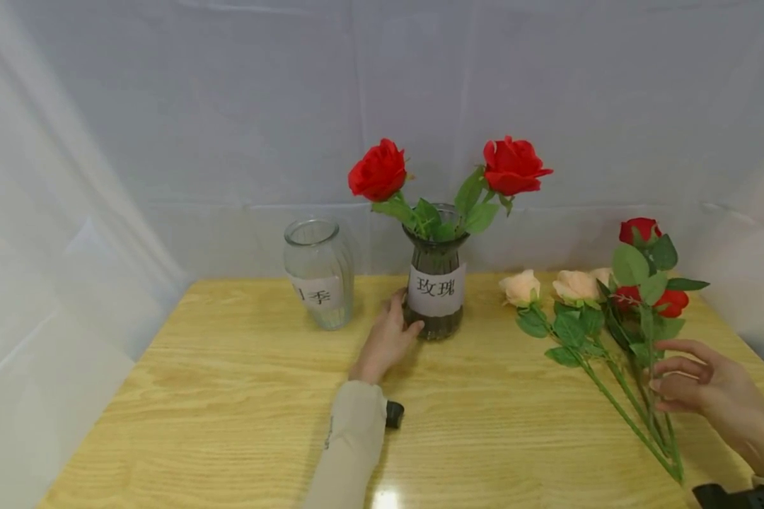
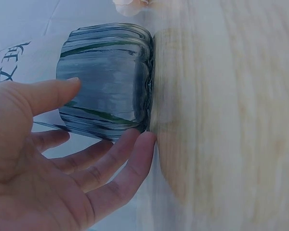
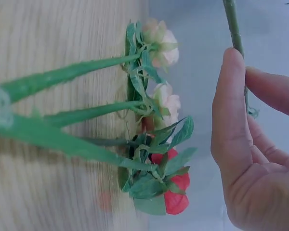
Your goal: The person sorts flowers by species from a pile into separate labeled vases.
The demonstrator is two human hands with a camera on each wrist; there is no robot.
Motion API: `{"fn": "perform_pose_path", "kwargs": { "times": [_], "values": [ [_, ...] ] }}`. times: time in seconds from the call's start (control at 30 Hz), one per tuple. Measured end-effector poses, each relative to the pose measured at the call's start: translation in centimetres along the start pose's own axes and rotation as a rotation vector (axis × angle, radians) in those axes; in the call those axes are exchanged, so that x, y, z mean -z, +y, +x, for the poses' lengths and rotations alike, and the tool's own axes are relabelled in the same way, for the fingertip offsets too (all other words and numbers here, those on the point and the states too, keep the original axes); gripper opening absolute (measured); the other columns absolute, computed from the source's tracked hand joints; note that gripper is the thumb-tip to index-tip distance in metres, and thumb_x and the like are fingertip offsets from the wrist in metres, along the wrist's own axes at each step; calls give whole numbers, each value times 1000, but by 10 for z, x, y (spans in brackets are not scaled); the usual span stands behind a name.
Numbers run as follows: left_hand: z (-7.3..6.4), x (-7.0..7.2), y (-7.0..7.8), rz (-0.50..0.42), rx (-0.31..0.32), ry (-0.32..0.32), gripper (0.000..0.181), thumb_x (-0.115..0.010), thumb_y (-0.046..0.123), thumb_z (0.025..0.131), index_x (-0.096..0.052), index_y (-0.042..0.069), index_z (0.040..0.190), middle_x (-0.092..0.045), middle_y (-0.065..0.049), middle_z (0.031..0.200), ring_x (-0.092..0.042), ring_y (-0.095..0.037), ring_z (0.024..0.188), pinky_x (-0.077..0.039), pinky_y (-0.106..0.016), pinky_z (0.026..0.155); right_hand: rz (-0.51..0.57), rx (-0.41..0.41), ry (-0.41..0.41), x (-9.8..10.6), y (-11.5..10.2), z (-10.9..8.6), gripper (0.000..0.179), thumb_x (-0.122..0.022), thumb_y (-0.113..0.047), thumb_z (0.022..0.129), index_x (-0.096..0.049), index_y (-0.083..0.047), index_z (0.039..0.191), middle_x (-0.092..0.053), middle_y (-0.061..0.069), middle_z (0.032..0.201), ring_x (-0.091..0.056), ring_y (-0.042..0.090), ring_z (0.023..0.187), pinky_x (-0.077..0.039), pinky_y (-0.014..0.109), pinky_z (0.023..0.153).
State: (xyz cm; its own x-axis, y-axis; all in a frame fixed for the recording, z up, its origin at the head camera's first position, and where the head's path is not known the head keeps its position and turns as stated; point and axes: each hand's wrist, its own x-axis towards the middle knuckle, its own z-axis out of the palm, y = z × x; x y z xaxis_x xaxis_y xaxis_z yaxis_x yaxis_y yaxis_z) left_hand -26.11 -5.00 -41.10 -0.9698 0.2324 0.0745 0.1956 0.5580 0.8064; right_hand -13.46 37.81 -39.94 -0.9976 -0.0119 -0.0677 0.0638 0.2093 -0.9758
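Observation:
My left hand (image 1: 387, 346) holds the lower left side of a dark ribbed glass vase (image 1: 441, 326). In the left wrist view, the thumb lies across the front of the vase (image 2: 106, 82) and the fingertips are at its base. Two red roses (image 1: 378, 170) stand in this vase, which bears a white paper label (image 1: 428, 297) with dark characters. At the right, my right hand (image 1: 716, 385) pinches the green stem (image 3: 235, 31) of a red rose (image 1: 639, 230) between thumb and fingers. This rose is upright above the other flowers.
A clear glass vase (image 1: 321, 261) with a white label stands at the left. Peach roses (image 1: 520, 288) and red roses (image 1: 672, 302) lie on the right of the wooden table (image 1: 229, 424), stems toward the front. A white cloth (image 1: 261, 106) hangs behind.

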Motion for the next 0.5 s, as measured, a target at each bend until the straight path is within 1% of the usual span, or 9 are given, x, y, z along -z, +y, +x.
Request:
{"fn": "perform_pose_path", "kwargs": {
  "times": [0.2,0.33,0.5],
  "values": [
    [0,0,1,-5,7,-1,67,-61,16,103,-26,1,158,-31,-26,158,-39,-41,141,-37,-53,112,98,-13,13,-5,-4,1,51,-56,12,98,-46,-29,126,-65,0,95,-69,19,80,-61,38,64],
    [-1,0,1,-7,5,0,67,-61,16,103,-25,1,158,-31,-27,158,-39,-41,140,-37,-53,111,153,4,18,-9,-6,3,52,-57,14,96,-45,-26,128,-65,1,93,-69,22,77,-61,37,64],
    [0,0,0,-6,-3,-4,67,-61,16,103,-26,1,158,-32,-27,157,-38,-41,141,-37,-53,112,177,20,16,-12,-7,6,51,-56,14,97,-41,-23,128,-65,1,92,-68,22,77,-61,37,65]
  ]
}}
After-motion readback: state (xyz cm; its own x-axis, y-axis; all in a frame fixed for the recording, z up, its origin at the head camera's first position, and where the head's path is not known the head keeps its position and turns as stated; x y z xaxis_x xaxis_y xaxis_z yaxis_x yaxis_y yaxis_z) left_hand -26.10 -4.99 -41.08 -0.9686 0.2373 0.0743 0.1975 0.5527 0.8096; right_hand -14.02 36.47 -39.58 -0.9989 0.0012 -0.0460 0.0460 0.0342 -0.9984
